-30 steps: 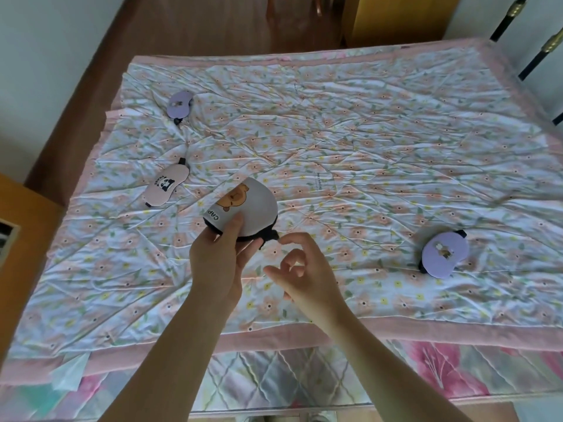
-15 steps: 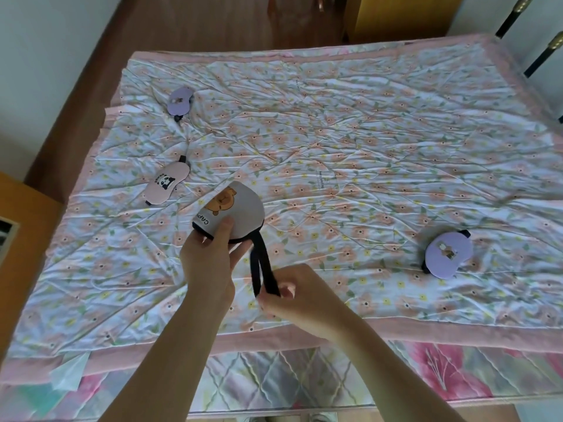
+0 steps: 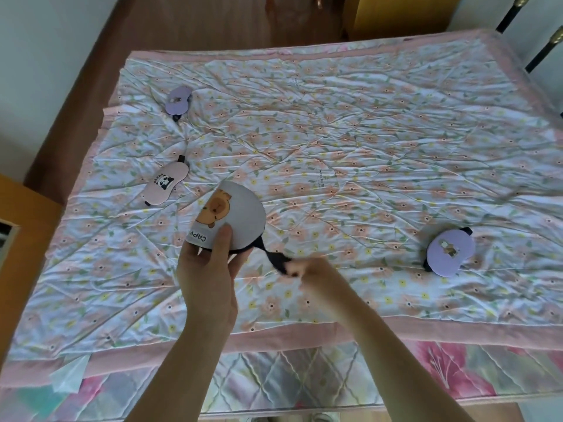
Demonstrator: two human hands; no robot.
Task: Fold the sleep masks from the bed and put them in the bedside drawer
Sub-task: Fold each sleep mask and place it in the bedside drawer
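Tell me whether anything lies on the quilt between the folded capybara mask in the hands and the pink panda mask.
Nothing visible does. The capybara mask is held by the left hand, its black strap pulled by the right hand. Between it and the pink panda mask there is only bare floral quilt.

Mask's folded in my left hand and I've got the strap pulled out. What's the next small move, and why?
Probably wrap the black strap around the folded capybara mask: the right hand pinches it taut and off to the side, while the left hand keeps the fold closed.
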